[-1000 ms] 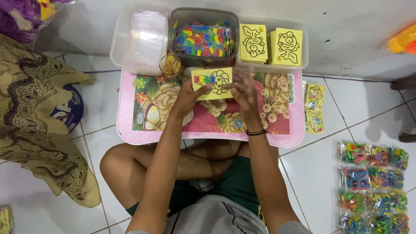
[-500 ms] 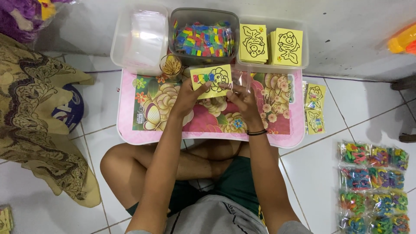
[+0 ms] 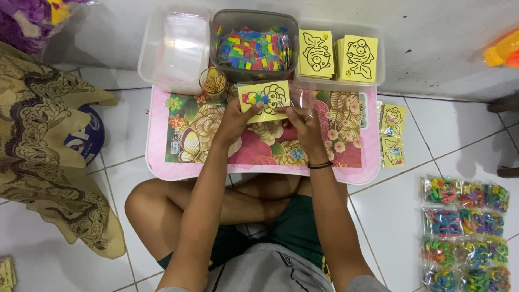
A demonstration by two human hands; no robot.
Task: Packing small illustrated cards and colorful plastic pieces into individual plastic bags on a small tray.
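Holding a yellow card (image 3: 265,100) over the table's (image 3: 173,157) far edge, we pinch its left side with our left hand (image 3: 235,120) and its bottom with our right hand (image 3: 304,123). Bins (image 3: 178,48) crowd just behind it.

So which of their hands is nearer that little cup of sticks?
Left. The left hand holds the yellow card just right of the cup of sticks; the right hand is farther right, past the card.
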